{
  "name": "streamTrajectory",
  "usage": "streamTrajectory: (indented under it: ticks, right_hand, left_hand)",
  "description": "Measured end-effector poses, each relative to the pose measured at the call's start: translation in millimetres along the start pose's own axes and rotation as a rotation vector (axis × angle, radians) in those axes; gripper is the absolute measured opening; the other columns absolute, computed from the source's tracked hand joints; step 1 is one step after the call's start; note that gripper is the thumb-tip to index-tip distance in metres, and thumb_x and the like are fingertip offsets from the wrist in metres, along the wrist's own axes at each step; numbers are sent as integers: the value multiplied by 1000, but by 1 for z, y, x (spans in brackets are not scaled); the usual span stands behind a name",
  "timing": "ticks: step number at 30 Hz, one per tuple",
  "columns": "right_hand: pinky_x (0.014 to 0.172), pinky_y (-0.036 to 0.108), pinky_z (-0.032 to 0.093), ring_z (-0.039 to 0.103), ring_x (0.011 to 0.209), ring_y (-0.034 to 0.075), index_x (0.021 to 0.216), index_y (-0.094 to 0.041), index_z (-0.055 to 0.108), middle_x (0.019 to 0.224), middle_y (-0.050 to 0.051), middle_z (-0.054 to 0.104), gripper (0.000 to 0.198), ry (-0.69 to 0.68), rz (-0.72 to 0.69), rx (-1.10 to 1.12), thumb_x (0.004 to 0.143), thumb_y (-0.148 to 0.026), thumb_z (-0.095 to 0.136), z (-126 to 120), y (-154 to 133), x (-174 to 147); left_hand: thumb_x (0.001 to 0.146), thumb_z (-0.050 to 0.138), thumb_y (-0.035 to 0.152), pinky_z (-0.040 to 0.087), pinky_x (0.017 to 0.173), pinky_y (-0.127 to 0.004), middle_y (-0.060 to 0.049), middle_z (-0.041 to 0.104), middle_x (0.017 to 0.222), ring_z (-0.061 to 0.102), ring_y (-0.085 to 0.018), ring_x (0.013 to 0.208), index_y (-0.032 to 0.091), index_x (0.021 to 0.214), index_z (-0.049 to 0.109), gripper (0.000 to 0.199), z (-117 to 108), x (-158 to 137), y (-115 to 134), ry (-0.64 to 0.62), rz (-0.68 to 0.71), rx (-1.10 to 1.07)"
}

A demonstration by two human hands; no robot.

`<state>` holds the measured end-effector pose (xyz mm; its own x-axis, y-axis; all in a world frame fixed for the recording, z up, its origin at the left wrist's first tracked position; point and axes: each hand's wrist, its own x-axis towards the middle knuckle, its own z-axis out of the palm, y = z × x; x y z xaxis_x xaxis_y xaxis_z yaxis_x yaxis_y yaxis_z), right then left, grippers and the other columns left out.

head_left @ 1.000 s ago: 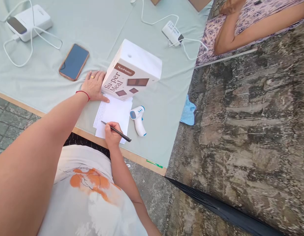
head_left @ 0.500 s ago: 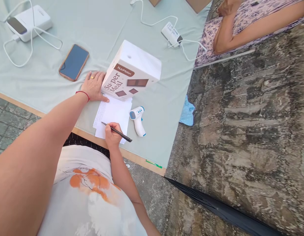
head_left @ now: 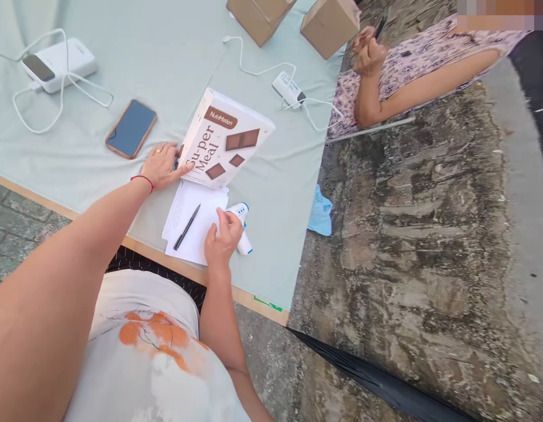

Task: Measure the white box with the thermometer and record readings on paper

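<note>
My left hand (head_left: 161,167) is at the lower left corner of a white box (head_left: 236,126) printed "NutriMotion Su-per Meal". The thumb lies across its front face and the other fingers are at its side edge, partly hidden. In front of the box are white paper sheets (head_left: 201,225) with handwriting along the left side. A black pen (head_left: 186,227) lies on them. Over the paper's right edge, my right hand (head_left: 222,239) holds nothing, its fingers bent and thumb apart. It partly covers a white and blue infrared thermometer (head_left: 244,241).
A phone (head_left: 131,129) and a white power bank (head_left: 60,64) with a cable lie to the left. Another white device (head_left: 288,89) with cables is beyond the box. Two cardboard boxes (head_left: 331,26) stand at the back. Another person's hands (head_left: 369,53) are at the far right edge.
The pen has left my right hand and lies on the paper. That hand has moved right toward the thermometer. My left thumb has shifted from the paper onto the box, which appears tilted differently.
</note>
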<state>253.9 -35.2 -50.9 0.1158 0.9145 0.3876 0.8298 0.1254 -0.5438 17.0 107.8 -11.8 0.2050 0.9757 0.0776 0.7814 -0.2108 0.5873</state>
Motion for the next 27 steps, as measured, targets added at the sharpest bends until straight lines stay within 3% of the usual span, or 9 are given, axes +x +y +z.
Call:
streamTrajectory:
  ticks: [2, 4, 7, 12, 16, 20, 23, 27]
  right_hand:
    - [103, 58, 45, 54, 120, 35, 132, -22, 65, 130, 19, 57, 49, 41, 142, -115, 85, -32, 59, -10, 19, 8]
    - [101, 57, 46, 56, 117, 37, 131, -21, 65, 128, 19, 59, 59, -24, 302, -155, 76, -40, 69, -20, 36, 17]
    - [92, 47, 50, 60, 102, 30, 118, -19, 69, 115, 15, 65, 57, -109, 443, -12, 69, -47, 74, -28, 48, 34]
    - [86, 38, 53, 64, 92, 20, 121, -16, 67, 109, 8, 71, 63, -105, 431, 591, 66, -45, 75, -21, 10, 67]
    - [75, 31, 53, 64, 82, 16, 104, -17, 71, 98, 5, 73, 47, -133, 356, 892, 67, -45, 75, -11, -31, 86]
    - [63, 29, 51, 65, 77, 16, 98, -19, 70, 99, 7, 74, 44, -174, 456, 1001, 73, -55, 70, 2, -45, 83]
    - [66, 29, 52, 65, 78, 16, 98, -20, 69, 98, 6, 74, 47, -132, 520, 1029, 71, -58, 74, 10, -43, 74]
    - [74, 30, 52, 62, 77, 14, 96, -20, 70, 95, 4, 73, 48, -83, 494, 1016, 67, -57, 80, 19, -39, 68]
  left_hand:
    - [93, 24, 81, 30, 125, -56, -19, 53, 155, 42, -37, 149, 17, 122, 63, 81, 0, 0, 0, 22, -18, -2]
    - [93, 24, 80, 30, 125, -56, -19, 55, 153, 43, -37, 148, 17, 118, 64, 78, -1, 1, 0, 29, -29, 0]
    - [93, 27, 77, 30, 125, -55, -19, 58, 149, 45, -36, 146, 17, 115, 64, 74, -3, 1, 1, 20, -42, 11]
    - [94, 26, 76, 31, 125, -54, -22, 54, 155, 42, -37, 150, 16, 112, 64, 74, -4, -1, 2, 20, -46, 28]
    - [95, 27, 75, 30, 126, -54, -19, 55, 154, 43, -35, 150, 17, 112, 64, 71, -2, -2, 0, 41, -33, 25]
    - [94, 31, 74, 31, 125, -54, -20, 59, 148, 46, -37, 146, 16, 112, 66, 70, -1, -1, 1, 41, -45, 18]
    - [95, 32, 72, 31, 125, -53, -20, 60, 146, 47, -37, 145, 15, 114, 66, 69, -1, -1, 3, 41, -44, 27]
    - [98, 34, 69, 31, 125, -53, -21, 60, 145, 48, -38, 143, 13, 115, 66, 67, -2, -1, 5, 38, -52, 35]
